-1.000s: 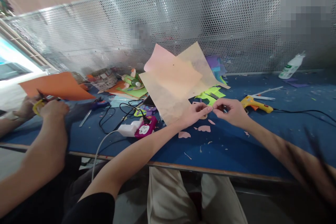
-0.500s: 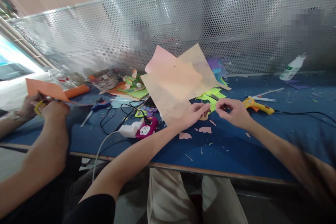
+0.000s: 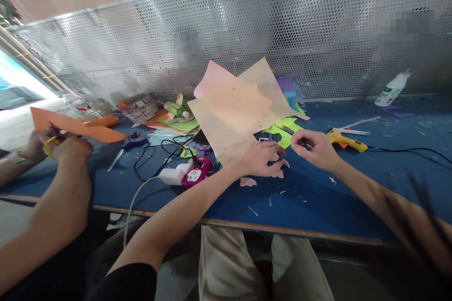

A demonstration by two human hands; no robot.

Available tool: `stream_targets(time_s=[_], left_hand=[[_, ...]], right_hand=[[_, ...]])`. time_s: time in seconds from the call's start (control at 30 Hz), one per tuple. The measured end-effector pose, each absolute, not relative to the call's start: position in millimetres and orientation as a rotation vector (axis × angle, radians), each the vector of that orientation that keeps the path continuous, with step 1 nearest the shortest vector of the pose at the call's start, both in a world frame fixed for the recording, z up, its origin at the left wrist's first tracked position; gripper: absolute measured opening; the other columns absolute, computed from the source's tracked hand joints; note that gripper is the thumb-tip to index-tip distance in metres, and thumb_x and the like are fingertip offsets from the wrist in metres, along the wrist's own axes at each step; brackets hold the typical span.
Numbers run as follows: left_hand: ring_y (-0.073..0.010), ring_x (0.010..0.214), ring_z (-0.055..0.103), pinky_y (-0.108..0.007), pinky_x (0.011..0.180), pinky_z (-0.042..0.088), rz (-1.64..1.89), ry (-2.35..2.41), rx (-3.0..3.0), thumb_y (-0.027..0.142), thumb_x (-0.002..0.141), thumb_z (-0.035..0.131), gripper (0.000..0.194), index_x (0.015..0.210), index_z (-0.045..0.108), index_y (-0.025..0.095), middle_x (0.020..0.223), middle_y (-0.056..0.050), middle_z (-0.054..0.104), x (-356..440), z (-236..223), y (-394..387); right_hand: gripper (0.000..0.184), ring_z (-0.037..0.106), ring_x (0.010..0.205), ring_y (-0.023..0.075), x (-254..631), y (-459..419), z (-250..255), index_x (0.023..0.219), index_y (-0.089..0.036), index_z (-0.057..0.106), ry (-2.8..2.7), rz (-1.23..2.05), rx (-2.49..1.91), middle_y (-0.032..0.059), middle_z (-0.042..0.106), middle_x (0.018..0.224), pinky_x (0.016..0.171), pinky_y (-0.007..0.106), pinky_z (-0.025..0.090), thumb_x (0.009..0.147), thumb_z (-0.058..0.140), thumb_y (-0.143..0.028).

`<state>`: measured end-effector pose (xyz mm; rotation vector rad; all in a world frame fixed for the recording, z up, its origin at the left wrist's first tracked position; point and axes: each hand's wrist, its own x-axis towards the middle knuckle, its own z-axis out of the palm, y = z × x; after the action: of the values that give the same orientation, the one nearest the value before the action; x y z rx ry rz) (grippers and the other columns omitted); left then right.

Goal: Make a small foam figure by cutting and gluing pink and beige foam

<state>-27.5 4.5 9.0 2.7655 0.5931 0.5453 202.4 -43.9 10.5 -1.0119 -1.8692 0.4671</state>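
My left hand [image 3: 263, 157] reaches over the blue table with its fingers apart, above the pink paper scrap [image 3: 277, 173]. I cannot make out anything held in it. My right hand [image 3: 314, 149] is closed in a pinch just to the right; what it grips, if anything, is hidden. Beside its fingertips a slim dark tool tip [image 3: 287, 129] shows over lime green paper [image 3: 278, 127]; I cannot tell whether the hand holds it. Another pink scrap [image 3: 248, 182] lies nearer the front edge. Large cream and peach paper sheets [image 3: 236, 103] stand behind my left hand.
A yellow glue gun [image 3: 348, 142] with its cord lies at right, a white glue bottle [image 3: 393, 89] farther back. A magenta power adapter [image 3: 196, 171] sits left of my forearm. At far left, another person's hands [image 3: 70, 146] hold yellow-handled scissors [image 3: 52, 146] and orange paper [image 3: 76, 127].
My left hand has moved slightly down over the pink scraps, and its fingers have spread. My right hand stays nearly in place. The other person's orange paper has tilted.
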Motion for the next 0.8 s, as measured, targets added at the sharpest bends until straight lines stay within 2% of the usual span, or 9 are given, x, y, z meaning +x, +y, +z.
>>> stream_targets(time_s=[0.07, 0.13, 0.27, 0.57, 0.7, 0.8], left_hand=[[-0.0276, 0.112, 0.065, -0.039, 0.092, 0.05, 0.544, 0.557, 2.896, 0.054, 0.093, 0.061, 0.044, 0.12, 0.068, 0.02, 0.119, -0.009, 0.07, -27, 8, 5], [-0.0259, 0.11, 0.067, -0.037, 0.091, 0.05, 0.523, 0.537, 2.959, 0.06, 0.092, 0.062, 0.047, 0.118, 0.071, 0.022, 0.117, -0.008, 0.071, -26, 4, 7], [-0.0208, 0.106, 0.067, -0.032, 0.089, 0.049, 0.543, 0.498, 2.951, 0.056, 0.096, 0.06, 0.036, 0.109, 0.075, 0.027, 0.114, -0.003, 0.073, -22, -4, 12], [-0.0179, 0.093, 0.068, -0.03, 0.079, 0.049, 0.559, 0.533, 2.834, 0.049, 0.102, 0.051, 0.038, 0.103, 0.078, 0.022, 0.106, -0.006, 0.075, -20, -6, 14], [-0.0179, 0.081, 0.065, -0.031, 0.072, 0.048, 0.746, 0.709, 2.612, 0.054, 0.102, 0.048, 0.046, 0.086, 0.074, 0.018, 0.086, -0.007, 0.072, -21, 2, 10], [-0.0145, 0.068, 0.059, -0.028, 0.062, 0.044, 1.046, 0.826, 2.151, 0.06, 0.102, 0.043, 0.051, 0.089, 0.068, 0.018, 0.072, -0.003, 0.062, -22, 6, 10]], right_hand=[[0.006, 0.053, 0.069, 0.0159, 203, -43, 9, 0.08, -0.023, 0.061, -1.868, 0.454, -1.006, -0.0001, 0.061, 0.076, 0.066, 0.031, 0.044, 0.086, 0.062, -0.02], [0.006, 0.053, 0.068, 0.0154, 204, -42, 9, 0.08, -0.023, 0.061, -1.864, 0.442, -0.993, -0.0004, 0.061, 0.075, 0.066, 0.031, 0.044, 0.086, 0.062, -0.02], [0.007, 0.052, 0.068, 0.0144, 203, -41, 10, 0.08, -0.022, 0.06, -1.856, 0.424, -0.971, -0.0009, 0.06, 0.076, 0.065, 0.03, 0.043, 0.086, 0.061, -0.018], [0.006, 0.052, 0.073, 0.016, 205, -41, 12, 0.083, -0.023, 0.058, -1.826, 0.417, -0.917, 0.0002, 0.057, 0.08, 0.068, 0.031, 0.042, 0.087, 0.059, -0.019], [0.006, 0.052, 0.078, 0.0181, 211, -37, 14, 0.079, -0.023, 0.057, -1.68, 0.484, -0.777, 0.0026, 0.057, 0.083, 0.071, 0.033, 0.041, 0.084, 0.059, -0.02], [0.008, 0.047, 0.07, 0.0162, 215, -32, 13, 0.073, -0.022, 0.054, -1.501, 0.595, -0.694, 0.0014, 0.054, 0.075, 0.065, 0.032, 0.036, 0.078, 0.056, -0.018]])
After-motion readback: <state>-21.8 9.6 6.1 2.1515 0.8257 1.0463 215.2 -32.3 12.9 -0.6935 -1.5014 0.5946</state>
